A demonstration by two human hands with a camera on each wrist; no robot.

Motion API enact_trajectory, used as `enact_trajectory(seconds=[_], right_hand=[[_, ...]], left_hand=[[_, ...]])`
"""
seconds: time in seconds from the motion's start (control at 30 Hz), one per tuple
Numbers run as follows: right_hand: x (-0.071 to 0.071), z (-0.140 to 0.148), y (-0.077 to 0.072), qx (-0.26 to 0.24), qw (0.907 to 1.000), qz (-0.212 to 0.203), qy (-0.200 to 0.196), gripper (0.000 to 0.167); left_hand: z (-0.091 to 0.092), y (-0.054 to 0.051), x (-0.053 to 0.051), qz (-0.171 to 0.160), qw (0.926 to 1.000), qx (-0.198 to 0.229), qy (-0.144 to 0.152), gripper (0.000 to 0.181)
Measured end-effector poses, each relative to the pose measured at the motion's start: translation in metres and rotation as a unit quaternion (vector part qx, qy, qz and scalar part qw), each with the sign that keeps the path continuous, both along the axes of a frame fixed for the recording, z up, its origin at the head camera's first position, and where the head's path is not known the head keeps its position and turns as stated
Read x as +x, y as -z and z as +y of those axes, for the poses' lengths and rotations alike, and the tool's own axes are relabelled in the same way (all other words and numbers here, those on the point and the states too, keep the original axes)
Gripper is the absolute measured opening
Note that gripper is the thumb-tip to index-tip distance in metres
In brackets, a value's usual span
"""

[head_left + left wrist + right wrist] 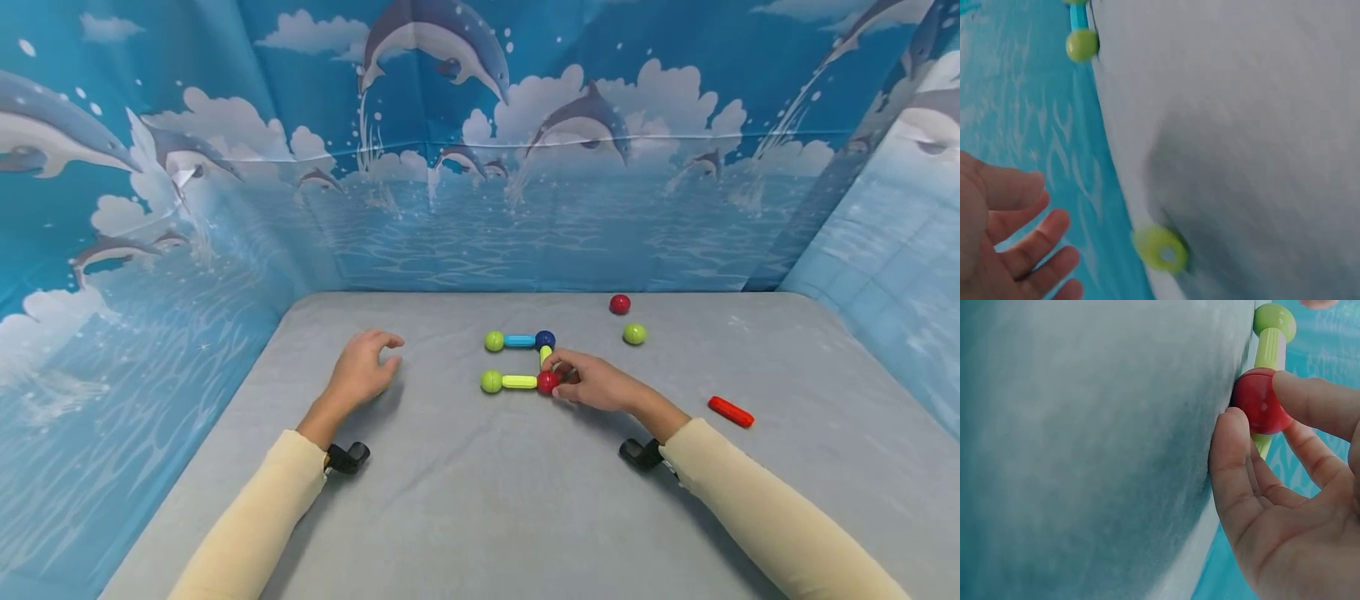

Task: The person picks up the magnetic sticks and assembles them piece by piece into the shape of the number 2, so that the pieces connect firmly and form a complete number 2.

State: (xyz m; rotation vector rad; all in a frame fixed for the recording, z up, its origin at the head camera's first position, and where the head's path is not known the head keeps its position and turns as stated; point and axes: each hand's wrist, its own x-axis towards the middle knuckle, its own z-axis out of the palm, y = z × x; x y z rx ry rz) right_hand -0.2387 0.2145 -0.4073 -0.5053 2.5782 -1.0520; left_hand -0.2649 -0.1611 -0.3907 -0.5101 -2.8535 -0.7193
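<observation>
A dolphin-print backdrop [420,217] stands beyond both hands, and a grey tabletop [465,500] spreads beneath them. The right hand [596,382] has a narrow grip, its thumb and fingers holding a red corner ball [547,382]. Well to its left, the left hand [360,367] holds nothing, its fingers loosely bent and well apart from the thumb.

The joined shape [545,354] lies on the tabletop just left of the right grip and beyond it, three-sided, its gap facing the left hand. A blue stick [520,341] forms the far side; one yellow-green stick runs away from the grip, another leftward from it. A red stick [731,412] lies loose to the grip's right. Also loose are a red ball [619,304] and a green ball [634,334] beyond the right grip, and another green ball [1160,249] near the left hand.

The building looks partway along: three sticks and four balls joined, one stick and three balls apparently left over. How firmly the corner ball is seated, I cannot tell.
</observation>
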Motion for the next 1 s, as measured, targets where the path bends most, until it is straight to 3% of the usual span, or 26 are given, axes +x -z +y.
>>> enact_trajectory(seconds=[0.23,0.4,0.5,0.67,0.77,0.9,1.0], right_hand=[[0.000,0.002,0.000,0.005,1.0000,0.001,-0.001,0.030],[0.001,0.002,-0.001,0.002,1.0000,-0.004,0.001,0.030],[0.001,0.001,0.000,0.000,1.0000,-0.001,-0.004,0.030],[-0.001,0.000,0.001,0.005,1.0000,0.002,-0.007,0.029],[-0.002,-0.001,0.000,0.013,0.9999,-0.003,-0.001,0.028],[-0.004,-0.003,-0.002,0.029,0.9995,-0.009,-0.003,0.028],[-0.007,-0.002,-0.003,0.038,0.9991,-0.016,-0.012,0.029]], left_hand=[[0.026,-0.011,0.007,0.045,0.9969,-0.021,0.062,0.027],[0.030,-0.008,0.009,0.076,0.9904,-0.072,0.090,0.027],[0.025,-0.004,0.009,0.069,0.9895,-0.093,0.086,0.029],[0.003,-0.001,-0.001,-0.002,0.9952,-0.095,0.025,0.034],[-0.014,0.001,-0.010,-0.070,0.9928,-0.097,-0.012,0.036],[-0.032,0.002,-0.019,-0.168,0.9807,-0.097,-0.017,0.035],[-0.036,0.002,-0.021,-0.207,0.9746,-0.084,-0.008,0.034]])
